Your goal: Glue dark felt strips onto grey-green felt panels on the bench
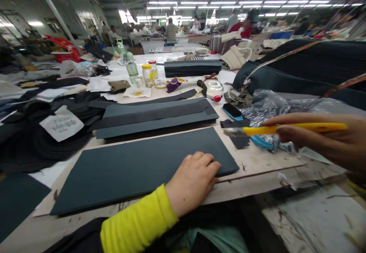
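Matte dark sheet pinned flat, yellow knife above.
Left hand rests with fingers bent on the smooth rectangular sheet lying on the counter's scuffed board; right hand grasps the slim knife. Long dark strips and crinkled plastic lie behind.

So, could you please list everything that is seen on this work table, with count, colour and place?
sheet: one, dark grey, flat on the board
board: one, pale brown, front of table
strip stack: one pile, dark grey, behind the sheet
white bottle: one, white with red cap, lying mid-table
jars: two, clear, yellow and red lids, further back
plastic bag: one, clear, right of the strip stack
paper label: one, white, on black fabric at left
utility knife: one, yellow, in the right hand
people: several, far background
left hand: yellow sleeve, resting on the sheet
right hand: at right, gripping the utility knife
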`<state>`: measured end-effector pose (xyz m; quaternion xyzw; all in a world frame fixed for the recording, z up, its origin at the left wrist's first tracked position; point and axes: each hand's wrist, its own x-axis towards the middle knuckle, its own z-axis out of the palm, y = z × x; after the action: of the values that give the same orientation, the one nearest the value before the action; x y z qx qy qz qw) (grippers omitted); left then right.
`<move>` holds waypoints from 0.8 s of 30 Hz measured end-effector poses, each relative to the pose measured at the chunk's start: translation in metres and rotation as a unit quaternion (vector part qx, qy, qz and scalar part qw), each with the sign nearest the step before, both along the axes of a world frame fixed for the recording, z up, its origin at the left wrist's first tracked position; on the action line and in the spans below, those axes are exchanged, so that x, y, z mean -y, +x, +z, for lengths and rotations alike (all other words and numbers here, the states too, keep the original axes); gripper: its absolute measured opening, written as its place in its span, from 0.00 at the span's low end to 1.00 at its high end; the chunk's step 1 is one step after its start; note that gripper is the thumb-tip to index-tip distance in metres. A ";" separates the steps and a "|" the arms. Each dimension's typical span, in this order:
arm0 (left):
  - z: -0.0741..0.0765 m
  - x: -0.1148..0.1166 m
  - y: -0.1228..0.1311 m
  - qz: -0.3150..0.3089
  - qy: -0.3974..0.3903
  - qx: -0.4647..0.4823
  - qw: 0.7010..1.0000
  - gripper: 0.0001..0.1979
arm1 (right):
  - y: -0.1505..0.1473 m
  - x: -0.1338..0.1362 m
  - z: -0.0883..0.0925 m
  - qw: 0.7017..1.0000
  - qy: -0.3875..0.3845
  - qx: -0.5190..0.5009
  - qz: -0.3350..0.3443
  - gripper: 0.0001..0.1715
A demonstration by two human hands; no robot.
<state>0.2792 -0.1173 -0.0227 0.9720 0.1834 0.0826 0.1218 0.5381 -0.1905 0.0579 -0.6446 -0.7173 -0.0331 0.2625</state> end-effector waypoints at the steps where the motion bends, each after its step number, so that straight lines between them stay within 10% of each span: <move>1: -0.003 0.000 0.007 -0.003 0.009 0.000 1.000 0.12 | -0.007 -0.003 -0.001 0.999 0.001 0.005 0.033 0.21; 10: -0.011 -0.002 0.016 0.011 0.028 -0.015 0.999 0.10 | -0.026 -0.016 -0.038 0.991 -0.072 0.018 0.112 0.25; 17: -0.012 -0.003 0.018 0.011 0.021 -0.027 0.999 0.10 | -0.026 0.018 -0.025 0.982 -0.121 0.021 0.143 0.18; 24: -0.003 -0.003 0.017 0.004 -0.002 -0.038 0.999 0.11 | -0.017 0.032 -0.013 0.995 -0.013 0.019 0.095 0.14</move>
<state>0.2962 -0.1140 -0.0259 0.9735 0.1915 0.0453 0.1168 0.5214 -0.2226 0.0453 -0.5765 -0.7802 -0.0112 0.2424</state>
